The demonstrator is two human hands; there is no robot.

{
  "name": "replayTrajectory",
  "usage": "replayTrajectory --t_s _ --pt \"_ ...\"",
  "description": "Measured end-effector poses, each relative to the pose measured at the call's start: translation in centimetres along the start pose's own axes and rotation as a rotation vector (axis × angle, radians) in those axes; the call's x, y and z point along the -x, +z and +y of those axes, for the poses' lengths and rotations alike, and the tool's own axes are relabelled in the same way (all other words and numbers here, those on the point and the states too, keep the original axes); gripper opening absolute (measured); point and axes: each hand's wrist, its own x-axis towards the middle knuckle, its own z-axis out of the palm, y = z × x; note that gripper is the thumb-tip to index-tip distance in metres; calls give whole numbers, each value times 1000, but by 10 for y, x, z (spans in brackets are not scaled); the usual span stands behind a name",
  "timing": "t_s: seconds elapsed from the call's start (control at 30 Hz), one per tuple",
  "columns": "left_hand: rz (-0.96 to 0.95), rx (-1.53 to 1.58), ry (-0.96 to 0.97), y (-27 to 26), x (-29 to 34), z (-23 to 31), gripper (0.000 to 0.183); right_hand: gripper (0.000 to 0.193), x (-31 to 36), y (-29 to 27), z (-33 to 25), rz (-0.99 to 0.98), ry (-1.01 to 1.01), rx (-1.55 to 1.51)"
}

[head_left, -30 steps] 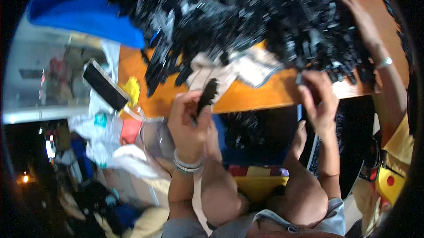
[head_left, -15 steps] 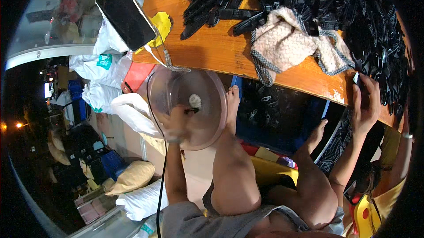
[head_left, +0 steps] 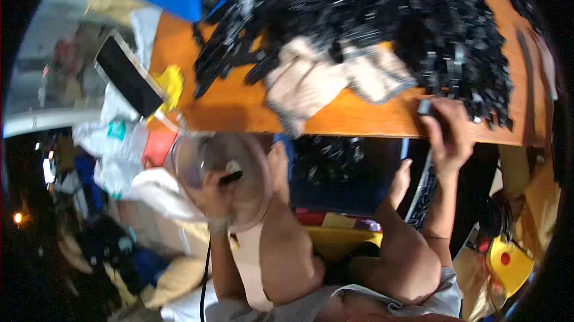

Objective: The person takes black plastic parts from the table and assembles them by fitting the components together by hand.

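My left hand [head_left: 215,195] is over a clear round plastic tub [head_left: 263,154], closed on a small black plastic piece [head_left: 231,176]. On the table's front edge, at the right, is my right hand [head_left: 452,136]. Its fingers are bent round a small pale-grey piece [head_left: 425,107], whose kind is too blurred to tell. Just beyond those fingers spreads a big heap of black plastic parts [head_left: 382,5]. A cream cloth with a dark checked border [head_left: 311,80] lies between the heap and the table edge.
The orange wooden table [head_left: 221,113] bears a phone [head_left: 128,77] with a cable at its left, by a yellow scrap [head_left: 171,86]. Below stands a dark bin with black parts [head_left: 347,172]. White bags [head_left: 116,148] lie left of the tub. A yellow plastic thing [head_left: 508,265] is at lower right.
The whole view has shifted and blurred. My left hand has risen within the tub, and the black piece in it shows more plainly. My right hand has moved over the tabletop, nearer the heap.
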Motion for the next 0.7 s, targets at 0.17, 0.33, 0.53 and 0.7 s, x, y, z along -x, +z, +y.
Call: replayTrajectory --t_s 0.17,0.33,0.53,0.7 --pt "162 501 284 -67 -12 180 28 32 -14 3 -14 131 16 -126" --pt "107 413 824 -7 -78 259 26 27 -10 -7 -12 127 112 -212" --pt "-12 328 1049 20 -94 269 22 29 -10 -18 -7 40 171 -281" --pt "14 515 853 19 -99 264 24 24 -19 -19 -17 -174 188 -415"
